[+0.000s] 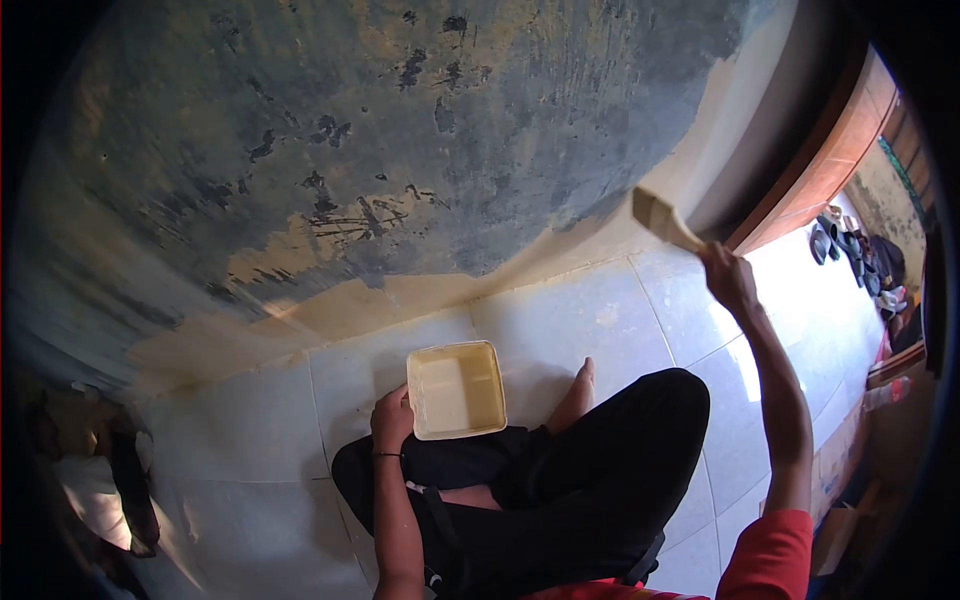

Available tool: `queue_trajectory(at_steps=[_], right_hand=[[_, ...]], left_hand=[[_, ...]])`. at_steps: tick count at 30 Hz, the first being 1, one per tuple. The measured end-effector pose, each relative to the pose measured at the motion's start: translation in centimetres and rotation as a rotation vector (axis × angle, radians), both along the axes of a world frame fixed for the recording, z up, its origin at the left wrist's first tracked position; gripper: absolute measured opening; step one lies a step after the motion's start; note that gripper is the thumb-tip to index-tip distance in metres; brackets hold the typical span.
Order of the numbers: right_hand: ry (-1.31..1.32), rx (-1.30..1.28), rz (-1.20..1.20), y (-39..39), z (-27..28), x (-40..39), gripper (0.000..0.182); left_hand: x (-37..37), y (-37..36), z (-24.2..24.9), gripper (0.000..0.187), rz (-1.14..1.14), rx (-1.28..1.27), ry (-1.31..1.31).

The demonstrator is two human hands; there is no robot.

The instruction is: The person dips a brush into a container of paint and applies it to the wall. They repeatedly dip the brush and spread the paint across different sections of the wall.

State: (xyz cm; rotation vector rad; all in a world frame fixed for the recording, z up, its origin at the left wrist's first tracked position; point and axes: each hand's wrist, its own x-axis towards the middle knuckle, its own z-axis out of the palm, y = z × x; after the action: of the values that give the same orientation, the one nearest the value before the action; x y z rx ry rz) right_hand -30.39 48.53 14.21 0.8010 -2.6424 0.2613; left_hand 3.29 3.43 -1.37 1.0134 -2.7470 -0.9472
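My right hand is closed round the handle of a wide paintbrush, stretched out to the right. The brush head overlaps the cream strip low on the wall in this view. With my left hand I grip the left side of a square, cream-coloured tub above my crossed leg. The tub is open at the top, and pale yellowish paint coats its inside. Ahead stands the wall, patchy grey-blue with dark scraped marks and a paler cream band along its bottom.
White floor tiles stretch round my legs, which are in black trousers. To the right are a doorway with an orange-brown edge and several shoes beyond. Crumpled cloth-like items lie at the left. A clear bottle is at the far right.
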Motion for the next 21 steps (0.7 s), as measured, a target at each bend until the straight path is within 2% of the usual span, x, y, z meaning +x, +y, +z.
queue_trajectory(at_steps=[6, 9, 12, 14, 16, 18, 21], right_hand=[[-0.090, 0.079, 0.336, -12.5, -0.4, 6.1, 0.023], [-0.016, 0.061, 0.547, -20.9, -3.4, 8.3, 0.026], [-0.097, 0.067, 0.678, -29.6, -5.3, 11.7, 0.026], [-0.077, -0.021, 0.778, -34.2, -7.5, 13.2, 0.027], [-0.070, -0.025, 0.815, -37.2, -8.2, 14.6, 0.027], [-0.140, 0.009, 0.735, -38.3, -7.4, 15.0, 0.024], [-0.199, 0.032, 0.646, -36.8, -7.0, 13.5, 0.022]], left_hand=[[0.0, 0.1, 0.0, 0.032, -0.029, -0.016, -0.028], [0.4, -0.2, -1.3, 0.034, -0.040, 0.014, 0.074], [0.5, 0.1, -0.1, 0.037, -0.025, 0.033, 0.014], [0.7, -0.4, -1.3, 0.039, -0.040, 0.014, 0.012], [0.6, -0.7, -1.6, 0.041, -0.094, 0.046, 0.037], [0.7, -0.7, -1.7, 0.041, -0.093, 0.076, 0.042], [0.5, -0.8, -1.5, 0.040, -0.098, 0.056, 0.059]])
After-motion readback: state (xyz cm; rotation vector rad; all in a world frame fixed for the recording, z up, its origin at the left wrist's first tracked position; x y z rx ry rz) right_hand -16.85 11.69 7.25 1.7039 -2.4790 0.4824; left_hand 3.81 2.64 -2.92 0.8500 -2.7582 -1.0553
